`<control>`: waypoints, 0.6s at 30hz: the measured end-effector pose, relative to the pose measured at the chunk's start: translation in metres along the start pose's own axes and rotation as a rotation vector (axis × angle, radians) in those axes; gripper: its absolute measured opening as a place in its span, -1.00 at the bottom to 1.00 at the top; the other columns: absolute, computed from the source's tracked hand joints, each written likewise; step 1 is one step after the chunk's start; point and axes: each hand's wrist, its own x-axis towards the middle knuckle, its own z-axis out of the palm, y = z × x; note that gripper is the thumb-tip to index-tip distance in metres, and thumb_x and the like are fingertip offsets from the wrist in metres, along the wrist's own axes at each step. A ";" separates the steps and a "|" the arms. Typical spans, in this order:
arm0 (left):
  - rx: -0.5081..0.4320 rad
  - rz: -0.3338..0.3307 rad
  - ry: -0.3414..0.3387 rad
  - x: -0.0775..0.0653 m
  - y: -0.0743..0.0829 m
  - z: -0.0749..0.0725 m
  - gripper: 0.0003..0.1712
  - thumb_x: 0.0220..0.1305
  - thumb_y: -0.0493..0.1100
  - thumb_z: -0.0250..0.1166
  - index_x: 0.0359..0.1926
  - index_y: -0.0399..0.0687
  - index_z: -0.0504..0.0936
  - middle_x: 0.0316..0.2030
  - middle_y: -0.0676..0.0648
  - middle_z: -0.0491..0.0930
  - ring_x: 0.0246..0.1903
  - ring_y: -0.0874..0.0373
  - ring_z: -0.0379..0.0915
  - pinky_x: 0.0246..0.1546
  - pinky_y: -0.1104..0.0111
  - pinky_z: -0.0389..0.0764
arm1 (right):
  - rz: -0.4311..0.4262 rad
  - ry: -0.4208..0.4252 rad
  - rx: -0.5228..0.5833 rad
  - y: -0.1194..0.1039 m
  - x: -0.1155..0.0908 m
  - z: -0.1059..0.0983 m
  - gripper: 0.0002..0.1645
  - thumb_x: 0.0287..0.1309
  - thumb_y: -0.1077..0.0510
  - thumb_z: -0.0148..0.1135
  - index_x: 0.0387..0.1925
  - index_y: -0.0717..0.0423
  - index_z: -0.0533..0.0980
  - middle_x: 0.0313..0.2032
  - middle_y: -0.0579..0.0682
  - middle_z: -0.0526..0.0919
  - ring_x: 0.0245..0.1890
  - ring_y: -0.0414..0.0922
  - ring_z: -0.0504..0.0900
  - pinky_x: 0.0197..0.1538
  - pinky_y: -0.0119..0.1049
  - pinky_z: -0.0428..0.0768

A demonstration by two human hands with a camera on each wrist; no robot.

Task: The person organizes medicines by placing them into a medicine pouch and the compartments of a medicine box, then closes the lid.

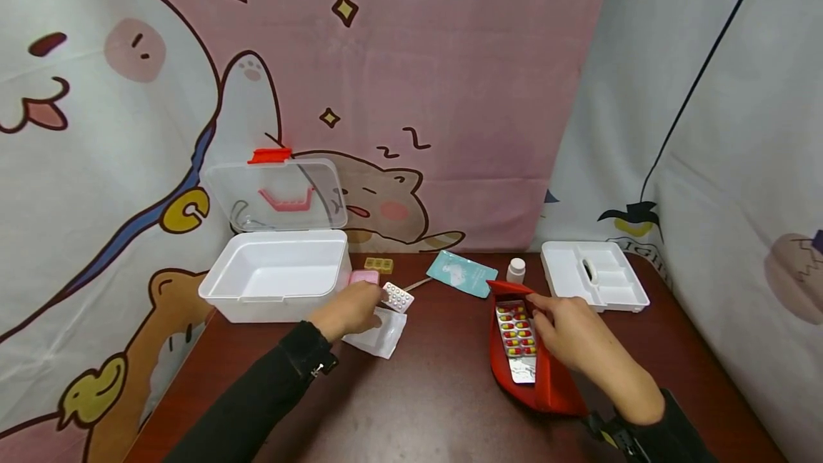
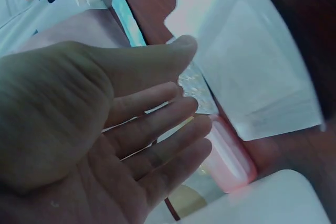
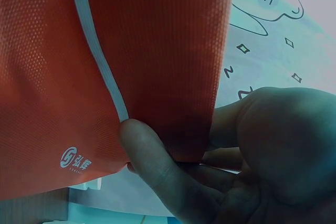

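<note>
My left hand (image 1: 350, 309) is over a small blister pack of white round pills (image 1: 398, 297) and a white flat packet (image 1: 384, 338). In the left wrist view its fingers (image 2: 157, 135) are loosely extended, apart from the thumb, with the pill pack (image 2: 195, 88) showing beyond them. My right hand (image 1: 569, 327) pinches the upper edge of a red fabric pouch (image 1: 561, 384). The pouch gapes, and inside it a blister pack of red-and-yellow capsules (image 1: 516, 327) overlaps a silver-white one (image 1: 522, 370). The right wrist view shows thumb and fingers on the pouch edge (image 3: 157, 51).
Behind my left hand sit a pink case (image 1: 364, 276), a yellow pill box (image 1: 378, 265) and a white box (image 1: 276, 306) with its clear lid raised. Farther right lie a teal packet (image 1: 459, 274), a white bottle (image 1: 516, 270) and a white compartment tray (image 1: 594, 277).
</note>
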 end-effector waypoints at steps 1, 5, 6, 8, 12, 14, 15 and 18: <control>0.006 -0.007 -0.011 -0.001 -0.001 0.001 -0.64 0.13 -0.32 0.66 -0.02 -0.25 0.83 -0.22 -0.19 0.80 -0.26 0.03 0.58 -0.05 0.06 0.67 | -0.001 0.002 0.001 0.000 0.000 0.000 -0.50 0.45 0.23 0.24 0.32 0.36 0.65 -0.24 0.14 0.77 -0.57 -0.16 0.35 -0.52 -0.32 0.38; 0.030 -0.037 -0.040 -0.001 -0.006 0.008 -0.61 0.12 -0.32 0.67 0.00 -0.20 0.84 -0.22 -0.16 0.80 -0.26 0.04 0.58 -0.06 0.08 0.69 | 0.004 -0.001 0.001 0.000 0.000 0.001 -0.50 0.45 0.23 0.24 0.32 0.36 0.64 -0.20 0.16 0.79 -0.57 -0.15 0.36 -0.52 -0.32 0.39; 0.039 -0.038 -0.040 0.000 -0.007 0.010 -0.61 0.10 -0.32 0.67 -0.01 -0.18 0.84 -0.23 -0.15 0.80 -0.27 0.04 0.58 -0.08 0.09 0.68 | 0.007 -0.004 0.003 0.000 0.000 0.001 -0.50 0.45 0.23 0.24 0.32 0.36 0.64 -0.17 0.18 0.79 -0.57 -0.15 0.36 -0.53 -0.32 0.40; 0.055 -0.038 -0.042 0.002 -0.008 0.013 -0.64 0.08 -0.32 0.68 -0.06 -0.16 0.84 -0.27 -0.13 0.78 -0.31 0.05 0.55 -0.14 0.11 0.67 | 0.008 -0.002 0.002 0.001 0.000 0.001 -0.50 0.45 0.23 0.24 0.32 0.36 0.65 -0.22 0.15 0.78 -0.57 -0.16 0.36 -0.52 -0.32 0.39; 0.092 -0.026 -0.039 0.005 -0.010 0.017 -0.66 0.05 -0.30 0.70 -0.12 -0.14 0.83 -0.28 -0.15 0.78 -0.28 0.02 0.59 -0.16 0.09 0.67 | 0.007 -0.005 0.005 0.001 0.000 0.000 -0.50 0.45 0.23 0.24 0.32 0.36 0.65 -0.27 0.11 0.76 -0.58 -0.16 0.36 -0.53 -0.32 0.39; 0.123 -0.020 -0.042 0.006 -0.010 0.017 -0.64 0.05 -0.28 0.71 -0.10 -0.12 0.84 -0.24 -0.15 0.78 -0.21 -0.03 0.62 -0.09 0.07 0.68 | 0.009 -0.008 0.006 0.001 0.000 0.000 -0.50 0.45 0.23 0.24 0.32 0.36 0.65 -0.30 0.09 0.74 -0.58 -0.16 0.36 -0.53 -0.32 0.40; 0.144 -0.015 -0.044 0.006 -0.010 0.016 -0.63 0.04 -0.27 0.72 -0.09 -0.11 0.85 -0.21 -0.15 0.77 -0.16 -0.06 0.63 -0.05 0.05 0.68 | 0.010 -0.010 0.007 0.001 0.000 0.000 -0.50 0.45 0.23 0.24 0.32 0.36 0.64 -0.32 0.07 0.73 -0.58 -0.16 0.36 -0.54 -0.32 0.40; 0.200 0.001 -0.043 0.007 -0.009 0.016 -0.60 0.01 -0.22 0.75 -0.08 -0.09 0.87 -0.15 -0.16 0.75 -0.05 -0.11 0.61 0.04 0.03 0.65 | 0.011 -0.017 0.012 0.001 0.001 -0.001 -0.50 0.46 0.23 0.24 0.33 0.35 0.64 -0.38 0.03 0.69 -0.60 -0.16 0.36 -0.55 -0.32 0.41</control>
